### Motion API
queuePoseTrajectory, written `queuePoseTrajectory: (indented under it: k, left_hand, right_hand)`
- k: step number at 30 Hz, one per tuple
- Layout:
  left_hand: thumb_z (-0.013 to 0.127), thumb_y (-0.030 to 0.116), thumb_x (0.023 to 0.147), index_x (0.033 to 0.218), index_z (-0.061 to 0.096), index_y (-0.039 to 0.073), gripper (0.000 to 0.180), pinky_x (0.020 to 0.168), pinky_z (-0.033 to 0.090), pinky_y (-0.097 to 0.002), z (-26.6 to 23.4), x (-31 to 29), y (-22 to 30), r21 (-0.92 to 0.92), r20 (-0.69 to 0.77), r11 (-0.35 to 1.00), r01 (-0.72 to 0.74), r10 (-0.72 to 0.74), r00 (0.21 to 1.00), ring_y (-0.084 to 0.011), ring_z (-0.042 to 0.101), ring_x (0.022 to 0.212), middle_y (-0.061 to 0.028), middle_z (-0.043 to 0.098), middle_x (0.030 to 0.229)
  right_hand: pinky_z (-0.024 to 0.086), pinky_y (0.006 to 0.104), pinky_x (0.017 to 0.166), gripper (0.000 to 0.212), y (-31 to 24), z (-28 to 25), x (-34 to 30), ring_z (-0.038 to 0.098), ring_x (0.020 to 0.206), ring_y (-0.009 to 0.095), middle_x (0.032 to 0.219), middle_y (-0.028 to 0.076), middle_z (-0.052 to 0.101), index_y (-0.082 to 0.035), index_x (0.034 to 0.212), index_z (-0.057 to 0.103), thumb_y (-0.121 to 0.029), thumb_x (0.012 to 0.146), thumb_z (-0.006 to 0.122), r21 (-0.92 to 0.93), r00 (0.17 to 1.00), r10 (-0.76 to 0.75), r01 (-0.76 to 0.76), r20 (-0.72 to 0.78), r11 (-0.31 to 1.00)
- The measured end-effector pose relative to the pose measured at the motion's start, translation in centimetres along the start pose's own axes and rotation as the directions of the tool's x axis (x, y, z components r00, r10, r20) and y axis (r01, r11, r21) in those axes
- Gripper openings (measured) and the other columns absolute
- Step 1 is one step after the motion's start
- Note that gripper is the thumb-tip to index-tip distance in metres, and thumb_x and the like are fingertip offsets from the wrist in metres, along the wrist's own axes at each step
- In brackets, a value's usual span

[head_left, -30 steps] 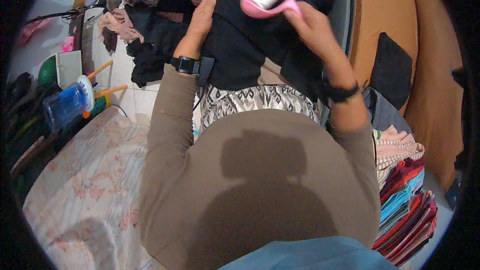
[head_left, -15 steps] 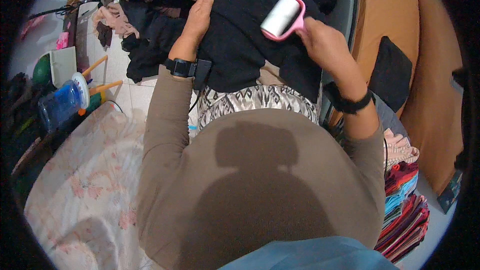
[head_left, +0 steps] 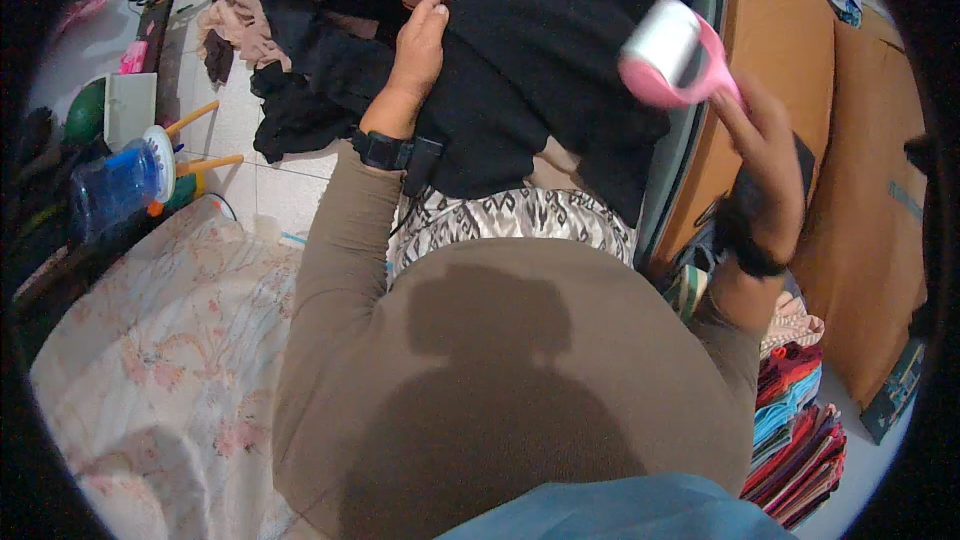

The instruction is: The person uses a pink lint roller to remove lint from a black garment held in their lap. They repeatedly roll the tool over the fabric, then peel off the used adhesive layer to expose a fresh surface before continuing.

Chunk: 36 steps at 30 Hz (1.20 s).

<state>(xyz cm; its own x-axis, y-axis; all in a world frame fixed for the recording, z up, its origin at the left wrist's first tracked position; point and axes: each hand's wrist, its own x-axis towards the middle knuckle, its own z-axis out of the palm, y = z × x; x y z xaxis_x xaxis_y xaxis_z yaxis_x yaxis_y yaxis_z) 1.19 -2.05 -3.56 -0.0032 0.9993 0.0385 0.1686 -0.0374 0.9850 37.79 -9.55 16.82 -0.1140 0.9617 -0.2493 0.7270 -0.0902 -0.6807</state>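
A black garment (head_left: 540, 70) is spread over my lap, partly covering a patterned black-and-white cloth (head_left: 510, 220). On its left side rests my left hand (head_left: 418, 50), fingers stretched out flat and holding nothing visible. My right hand (head_left: 768, 130) grips the pink handle of a lint roller (head_left: 665, 45) with a white roll. The roller is up at the right edge of the garment and looks raised off it; it is slightly blurred by motion.
More clothes (head_left: 330, 15) lie heaped at the far left. Brown panels (head_left: 785, 30) stand along the right. Folded colourful cloths (head_left: 795, 440) are stacked at the lower right. A floral sheet (head_left: 150, 360) and a blue clear jar (head_left: 120, 190) are on the left.
My right hand has swung the lint roller to the right, from over the middle of the garment to its edge. My left hand stays flat on the cloth.
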Motion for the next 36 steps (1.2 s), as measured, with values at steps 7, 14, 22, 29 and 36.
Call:
queuePoseTrajectory:
  k: [7,14,22,29,36]
  left_hand:
    - [0.048,0.017,0.092,0.115,0.057,-0.002,0.031,0.096,0.042,-0.0362,0.2,-1.0,0.3,0.101,-0.094,0.995,0.006,0.004,0.996,-0.0288,0.059,0.106,-0.0177,0.063,0.114]
    - [0.047,0.020,0.093,0.119,0.053,0.002,0.032,0.094,0.043,-0.0390,-0.2,-1.4,0.2,0.127,-0.024,0.989,0.071,-0.069,0.997,-0.0337,0.058,0.108,-0.0203,0.062,0.114]
    - [0.043,0.017,0.092,0.117,0.055,0.001,0.032,0.094,0.043,-0.0376,0.1,-1.1,0.7,0.077,0.015,0.997,0.031,-0.033,0.999,-0.0313,0.059,0.106,-0.0186,0.063,0.112]
    - [0.044,0.017,0.092,0.115,0.056,0.000,0.031,0.093,0.043,-0.0358,0.2,-1.0,1.2,0.051,0.014,0.998,0.047,-0.048,0.999,-0.0291,0.059,0.106,-0.0178,0.063,0.112]
    - [0.043,0.018,0.093,0.116,0.056,0.001,0.032,0.096,0.041,-0.0351,-0.4,-1.7,1.5,0.110,-0.025,0.993,0.036,-0.033,0.999,-0.0292,0.057,0.109,-0.0160,0.062,0.115]
  right_hand:
    - [0.048,0.0339,0.054,0.043,-4.0,15.6,16.5,0.058,0.058,0.019,0.074,0.010,0.062,-0.002,0.104,0.062,-0.043,0.096,0.056,-0.027,0.930,-0.349,0.348,-0.115,0.937]
    - [0.050,0.0481,0.073,0.039,-0.1,12.2,9.9,0.062,0.087,0.045,0.088,0.026,0.064,0.001,0.093,0.059,-0.037,0.095,0.057,-0.018,0.982,-0.189,0.189,-0.010,0.982]
    - [0.046,0.0351,0.065,0.033,1.5,5.5,1.4,0.060,0.073,0.019,0.076,0.009,0.063,-0.001,0.101,0.062,-0.034,0.094,0.061,0.042,0.996,-0.068,0.066,0.060,0.997]
    - [0.048,0.0344,0.047,0.044,-1.5,12.3,13.6,0.059,0.052,0.018,0.074,0.008,0.062,0.000,0.106,0.061,-0.042,0.094,0.057,0.372,0.995,0.093,-0.094,0.021,0.923]
    - [0.048,0.0342,0.047,0.039,1.2,13.7,9.7,0.058,0.051,0.017,0.070,0.007,0.058,-0.001,0.098,0.059,-0.040,0.096,0.056,0.375,0.972,0.170,-0.221,0.164,0.900]
